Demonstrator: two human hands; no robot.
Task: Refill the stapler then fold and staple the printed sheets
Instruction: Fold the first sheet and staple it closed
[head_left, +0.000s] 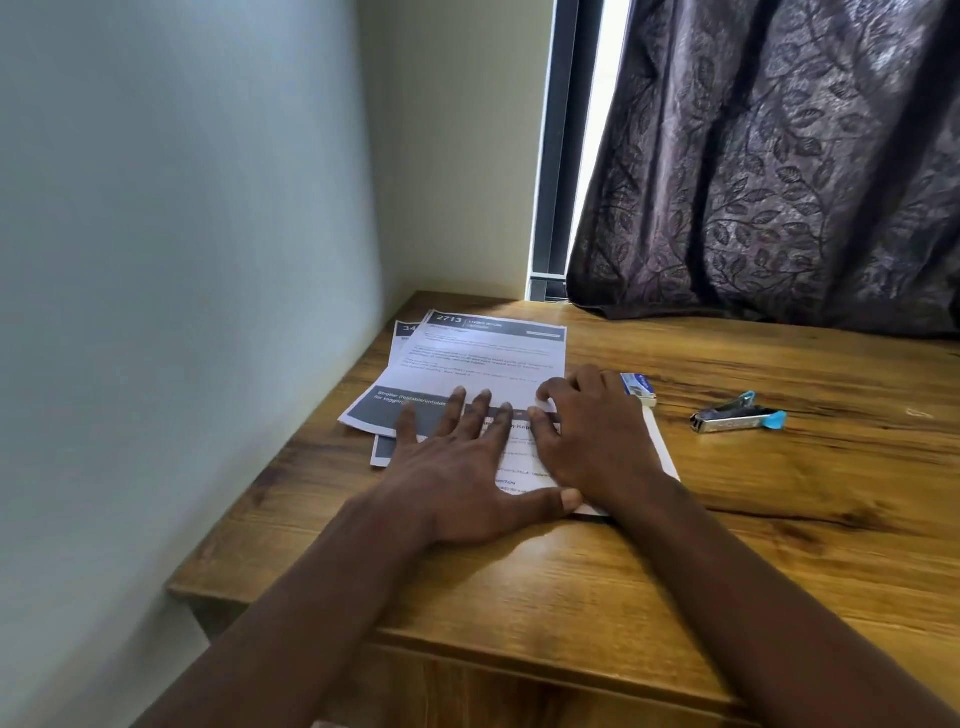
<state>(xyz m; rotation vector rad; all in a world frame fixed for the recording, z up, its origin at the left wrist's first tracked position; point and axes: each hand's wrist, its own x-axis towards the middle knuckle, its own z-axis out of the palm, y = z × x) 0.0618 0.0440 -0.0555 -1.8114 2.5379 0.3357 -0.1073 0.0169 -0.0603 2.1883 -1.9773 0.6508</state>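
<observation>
Your left hand (457, 467): flat, palm down, fingers straight and spread, thumb out to the right. It presses on the near sheet (519, 467) and grips nothing.
Your right hand (597, 441): lies on the same sheet just right of the left hand, fingers bent, tips down at the sheet's far edge. You cannot tell whether it pinches that edge or only presses it.
Near sheet: printed, lies on the table (779, 493) under both your hands. A white strip of it shows along the right side of your right hand.
Printed sheets (488, 358): loose stack with dark header bands, flat on the table at the back left. Its near edge overlaps the near sheet and touches your left fingertips.
Stapler (735, 418): silver with blue parts, on the table to the right, apart from your hands. It looks hinged open, though it is too small to be sure.
Staple box (638, 387): blue and white, just beside your right hand, between it and the stapler.
Background: dark leaf-pattern curtain (779, 182) behind the table, pale wall (182, 260) on the left.
</observation>
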